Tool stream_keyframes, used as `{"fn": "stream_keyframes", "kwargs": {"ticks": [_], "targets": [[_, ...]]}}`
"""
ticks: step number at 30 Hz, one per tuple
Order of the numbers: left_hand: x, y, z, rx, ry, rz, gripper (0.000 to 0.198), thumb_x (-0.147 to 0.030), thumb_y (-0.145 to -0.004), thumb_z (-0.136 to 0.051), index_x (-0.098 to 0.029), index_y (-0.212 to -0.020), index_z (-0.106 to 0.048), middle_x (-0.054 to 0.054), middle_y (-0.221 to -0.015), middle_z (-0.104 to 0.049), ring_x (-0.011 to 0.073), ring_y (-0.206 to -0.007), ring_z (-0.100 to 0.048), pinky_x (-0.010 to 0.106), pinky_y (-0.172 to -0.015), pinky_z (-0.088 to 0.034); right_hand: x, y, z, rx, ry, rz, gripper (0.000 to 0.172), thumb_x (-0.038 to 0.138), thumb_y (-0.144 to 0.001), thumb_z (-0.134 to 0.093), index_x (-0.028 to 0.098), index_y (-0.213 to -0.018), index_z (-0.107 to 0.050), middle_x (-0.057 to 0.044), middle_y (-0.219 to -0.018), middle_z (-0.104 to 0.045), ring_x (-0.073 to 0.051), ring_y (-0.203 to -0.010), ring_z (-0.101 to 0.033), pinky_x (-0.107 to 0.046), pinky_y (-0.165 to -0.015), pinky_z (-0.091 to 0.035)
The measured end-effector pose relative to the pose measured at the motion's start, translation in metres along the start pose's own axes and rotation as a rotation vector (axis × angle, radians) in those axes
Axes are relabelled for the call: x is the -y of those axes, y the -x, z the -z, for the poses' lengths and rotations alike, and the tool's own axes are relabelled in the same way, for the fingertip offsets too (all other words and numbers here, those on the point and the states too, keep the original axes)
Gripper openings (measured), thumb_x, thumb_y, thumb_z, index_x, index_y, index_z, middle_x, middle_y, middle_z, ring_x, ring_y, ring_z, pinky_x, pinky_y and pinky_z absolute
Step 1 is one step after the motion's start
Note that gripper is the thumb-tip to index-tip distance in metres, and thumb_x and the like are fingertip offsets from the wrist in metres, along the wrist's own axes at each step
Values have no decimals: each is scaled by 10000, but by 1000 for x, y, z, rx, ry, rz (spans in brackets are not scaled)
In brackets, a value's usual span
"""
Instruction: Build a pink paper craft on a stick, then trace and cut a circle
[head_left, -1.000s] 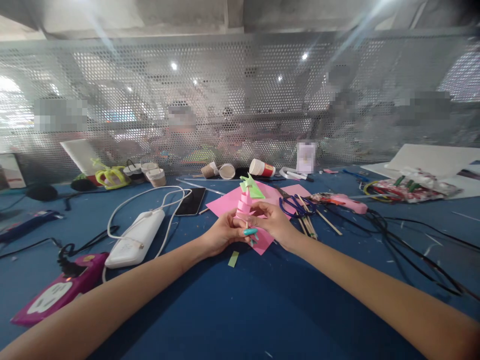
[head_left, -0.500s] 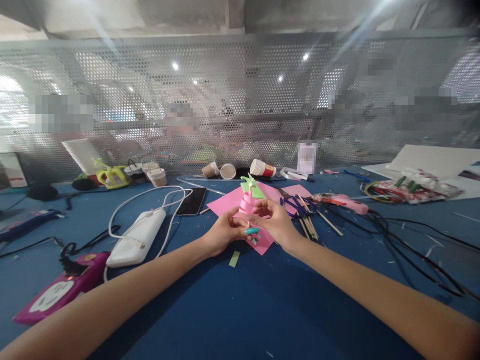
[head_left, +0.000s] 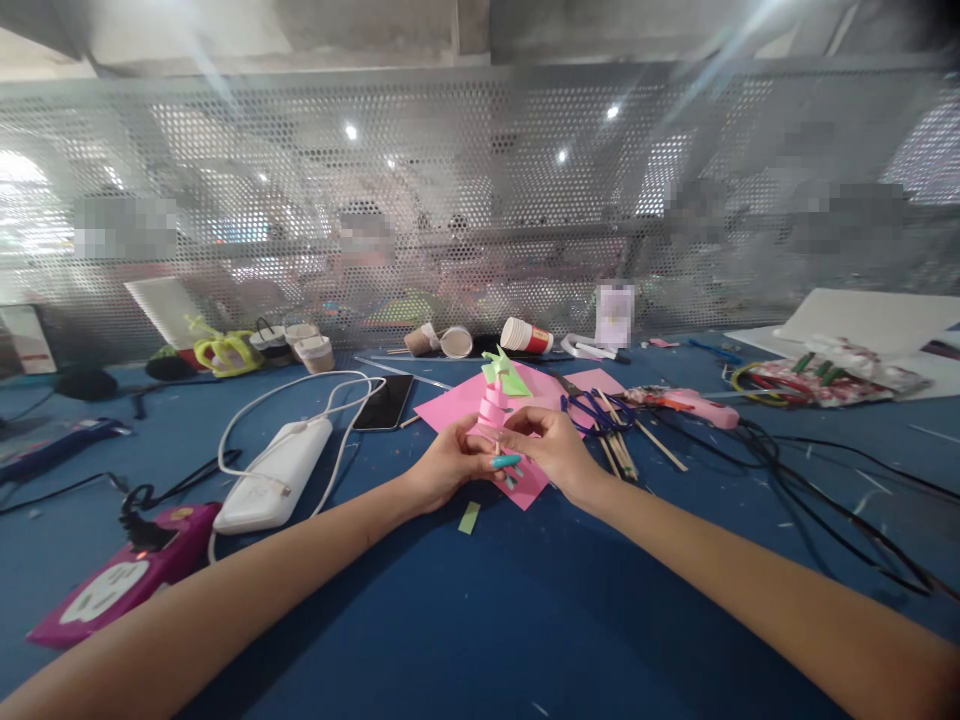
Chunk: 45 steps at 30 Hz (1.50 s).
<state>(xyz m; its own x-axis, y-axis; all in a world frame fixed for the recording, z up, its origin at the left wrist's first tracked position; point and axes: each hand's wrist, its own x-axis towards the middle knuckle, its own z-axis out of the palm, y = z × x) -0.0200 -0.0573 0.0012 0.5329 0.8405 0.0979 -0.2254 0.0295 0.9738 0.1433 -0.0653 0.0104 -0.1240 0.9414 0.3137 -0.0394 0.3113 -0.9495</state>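
Note:
Between my two hands stands a pink paper craft [head_left: 492,409], its paper wound in tiers around what looks like a thin stick, with a pale green pointed paper top [head_left: 496,364]. My left hand [head_left: 444,464] is closed on its lower end, thumb forward, a long teal nail showing. From the other side my right hand [head_left: 551,450] pinches the base with thumb and forefinger. Exactly what each fingertip presses is partly hidden. Behind and below lie pink paper sheets [head_left: 450,402] with a green piece [head_left: 517,382] on top. A small green paper scrap [head_left: 469,517] rests nearer me.
Blue-handled scissors [head_left: 589,413] and wooden sticks [head_left: 621,455] lie right of the paper, with a pink glue gun [head_left: 697,408] farther right. A phone [head_left: 384,403], white power bank [head_left: 276,478] and purple power strip [head_left: 127,580] occupy the left. Paper cups [head_left: 525,337] stand along the back.
The pink paper craft has shifted very slightly, and a little more of its lower tiers shows between my fingers. Both hands keep almost the same place and grip.

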Motion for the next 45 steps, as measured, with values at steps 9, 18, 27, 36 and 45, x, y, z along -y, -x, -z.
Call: {"fn": "stream_keyframes", "kwargs": {"ticks": [9,18,27,36,45], "targets": [[3,0,-1,43,-59,-35,379,-186,-612,-806,-126,-900,-567,22,-656,-665,161,-590,-659,311,-638,-558,3,5,-5,62,-14,-78,319,470,-601,-766,163,-637,-685,-39,-660,-647,-146,-613,-557,-293,-583,-438],[2,-9,13,-173,-67,-244,468,-349,-702,-747,-193,-1130,-640,91,-1090,-671,227,-1043,-601,316,-896,-459,-3,-3,8,20,496,201,200,353,-668,-750,179,-599,-677,-42,-659,-649,-160,-631,-554,-304,-600,-433],[4,-10,19,-233,-102,-208,291,-271,-620,-803,-155,-876,-728,63,-908,-727,182,-854,-659,319,-848,-487,-11,5,-1,13,681,254,162,264,-691,-757,169,-632,-640,-37,-698,-610,-163,-672,-560,-300,-621,-451],[0,-13,17,-364,72,-138,293,-316,-597,-817,-144,-797,-689,15,-806,-707,108,-692,-635,231,-685,-520,-19,4,-3,204,303,-36,438,571,-688,-688,140,-754,-644,4,-582,-568,-104,-493,-482,-243,-467,-377],[-3,-13,20,-379,157,-91,326,-290,-588,-829,-145,-838,-677,17,-811,-693,90,-658,-620,208,-647,-515,-23,-10,11,354,-1,-223,393,496,-628,-768,140,-787,-721,-29,-644,-664,-97,-530,-554,-259,-566,-484]]}}
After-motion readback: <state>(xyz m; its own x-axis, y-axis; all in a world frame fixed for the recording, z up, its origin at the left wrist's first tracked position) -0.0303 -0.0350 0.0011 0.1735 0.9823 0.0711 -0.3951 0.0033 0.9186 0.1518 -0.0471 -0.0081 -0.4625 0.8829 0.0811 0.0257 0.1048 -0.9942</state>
